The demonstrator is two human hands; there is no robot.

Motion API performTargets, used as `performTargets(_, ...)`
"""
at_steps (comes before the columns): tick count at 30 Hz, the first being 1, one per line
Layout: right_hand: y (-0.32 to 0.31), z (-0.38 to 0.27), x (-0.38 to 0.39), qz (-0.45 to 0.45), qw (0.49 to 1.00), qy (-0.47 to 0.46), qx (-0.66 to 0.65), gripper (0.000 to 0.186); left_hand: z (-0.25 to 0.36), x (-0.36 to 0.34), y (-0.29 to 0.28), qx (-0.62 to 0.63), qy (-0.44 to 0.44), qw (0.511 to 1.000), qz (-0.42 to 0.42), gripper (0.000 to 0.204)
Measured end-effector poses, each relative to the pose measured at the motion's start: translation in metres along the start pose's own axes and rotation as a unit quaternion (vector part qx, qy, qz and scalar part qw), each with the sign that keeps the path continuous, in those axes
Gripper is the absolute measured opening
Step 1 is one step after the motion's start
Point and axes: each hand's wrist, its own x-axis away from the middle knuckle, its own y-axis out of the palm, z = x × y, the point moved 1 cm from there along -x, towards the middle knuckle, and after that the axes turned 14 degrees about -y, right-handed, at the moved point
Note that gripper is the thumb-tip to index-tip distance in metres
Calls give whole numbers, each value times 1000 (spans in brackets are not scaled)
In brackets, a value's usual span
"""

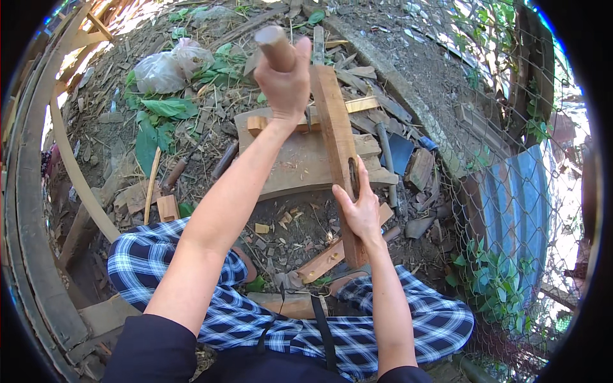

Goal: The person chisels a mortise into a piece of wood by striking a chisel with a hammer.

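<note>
My left hand (pixel 281 83) is raised and closed around a thick round wooden handle (pixel 271 43), its blunt end toward me. What lies at the handle's other end is hidden. My right hand (pixel 362 214) grips the lower part of a long reddish-brown wooden beam (pixel 333 118), thumb and fingers on either side near a narrow slot (pixel 352 171) cut in it. The beam slants away from me over a broad wooden board (pixel 294 167) on the ground. A smaller pale wood block (pixel 257 124) rests on that board, left of the beam.
A wood piece with holes (pixel 320 260) lies before my crossed legs. Left are a dark-handled tool (pixel 175 172), a loose block (pixel 168 207) and a clear plastic bag (pixel 159 71). A grey pipe (pixel 387 163) lies right of the board. Chain-link fence (pixel 476 172) and corrugated metal (pixel 520 210) bound the right.
</note>
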Motion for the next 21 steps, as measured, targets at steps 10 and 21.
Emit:
performTargets(10, -64, -68, -7, 72, 967, 74, -235, 84, 12, 60, 26, -127, 109, 973, -159, 18)
performTargets(21, -140, -154, 12, 90, 974, -169, 124, 73, 7, 56, 37, -143, 84, 968, -187, 26)
